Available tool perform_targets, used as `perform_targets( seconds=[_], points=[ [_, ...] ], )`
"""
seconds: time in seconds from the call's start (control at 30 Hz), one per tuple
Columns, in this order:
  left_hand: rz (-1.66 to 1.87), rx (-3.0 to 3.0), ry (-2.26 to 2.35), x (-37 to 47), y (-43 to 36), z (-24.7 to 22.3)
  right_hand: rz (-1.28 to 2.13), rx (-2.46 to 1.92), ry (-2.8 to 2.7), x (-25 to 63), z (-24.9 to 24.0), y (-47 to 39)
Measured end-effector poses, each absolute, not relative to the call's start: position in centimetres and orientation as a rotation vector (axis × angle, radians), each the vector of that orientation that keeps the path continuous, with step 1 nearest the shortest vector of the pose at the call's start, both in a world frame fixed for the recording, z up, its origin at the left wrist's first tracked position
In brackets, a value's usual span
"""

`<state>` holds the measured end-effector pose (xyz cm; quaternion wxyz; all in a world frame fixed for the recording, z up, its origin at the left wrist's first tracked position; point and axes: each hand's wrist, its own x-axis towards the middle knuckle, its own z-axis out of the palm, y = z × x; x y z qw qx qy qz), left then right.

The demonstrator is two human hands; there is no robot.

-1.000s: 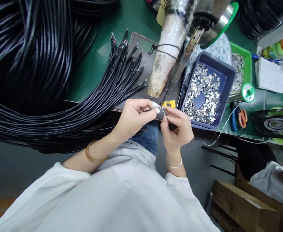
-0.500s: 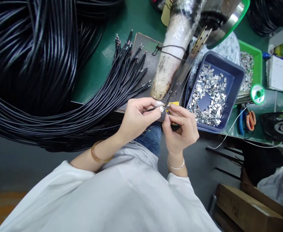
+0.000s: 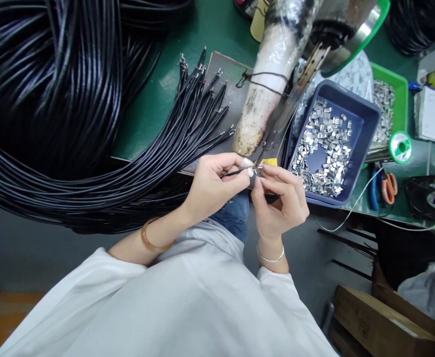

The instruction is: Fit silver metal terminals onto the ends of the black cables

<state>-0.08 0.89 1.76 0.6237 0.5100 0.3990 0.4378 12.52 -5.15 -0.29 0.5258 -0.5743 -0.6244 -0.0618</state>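
Left hand: thumb and forefinger closed in a firm pinch on a thin black cable, gripped close to its end, presumably so the tip stays stiff and steady. Right hand: fingertips drawn close together at that end, beside a small shiny metal piece; whether this grip has fully closed on the piece cannot be told at this size. The two hands nearly meet at the front edge of the table, below the tip of a white wrapped tube.

The cable bundle lies to the left, its ends fanned on a dark board, apparently to keep them apart and within the left hand's reach. The blue tray, holding loose metal clips, stands just beyond the right hand, a placement that appears to suit short reaches. Orange-handled pliers rest farther right, beside a green-rimmed spool, likely as less immediate items.
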Motion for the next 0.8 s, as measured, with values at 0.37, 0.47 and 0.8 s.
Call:
perform_targets(
  seconds=[0.37, 0.47, 0.8],
  points=[
    [0.912, 1.104, 0.862, -0.56, 0.92, 1.61, -0.116, -1.387, -1.535, 12.67, -0.31, -5.71],
    [0.915, 1.1, 0.861, -0.75, 0.78, 1.58, 0.011, -1.423, -1.479, 12.69, 0.02, -5.79],
    [0.93, 1.091, 0.823, -0.39, 0.67, 1.46, -0.191, -1.388, -1.537, 12.64, -0.19, -5.4]
  ],
)
